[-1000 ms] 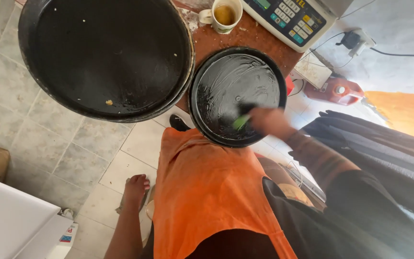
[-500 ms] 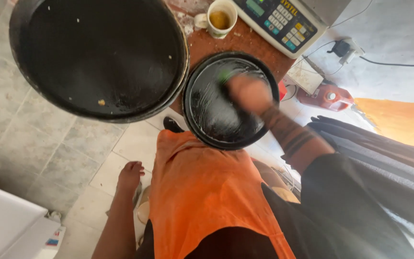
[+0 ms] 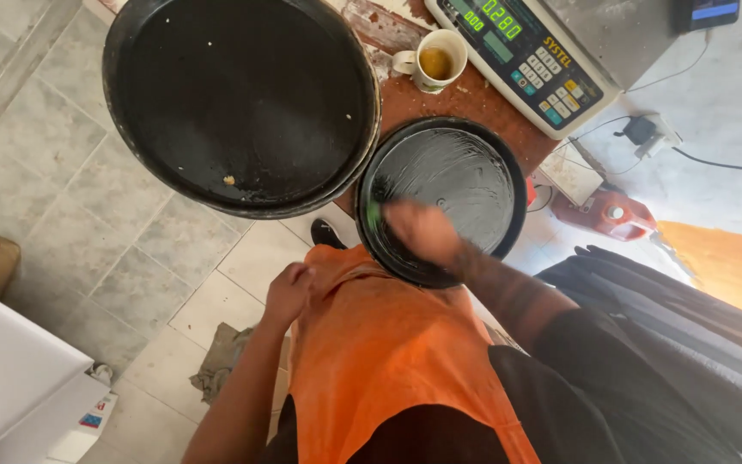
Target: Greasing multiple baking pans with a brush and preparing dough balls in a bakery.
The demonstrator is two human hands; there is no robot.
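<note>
The right hand [image 3: 422,232] pressed down inside the small round black pan [image 3: 461,172], which sat at the edge of the reddish-brown counter [image 3: 465,101], its fingers curled over a green scrub pad [image 3: 374,215] held against the pan's near-left wall. The left hand [image 3: 289,292] hung loosely curled and holding nothing, touching the orange apron [image 3: 388,352] at the waist. A larger round black pan [image 3: 238,99] lay just left of the small one, with a cup of brownish drink [image 3: 435,60] and a weighing scale [image 3: 526,56] beyond it.
</note>
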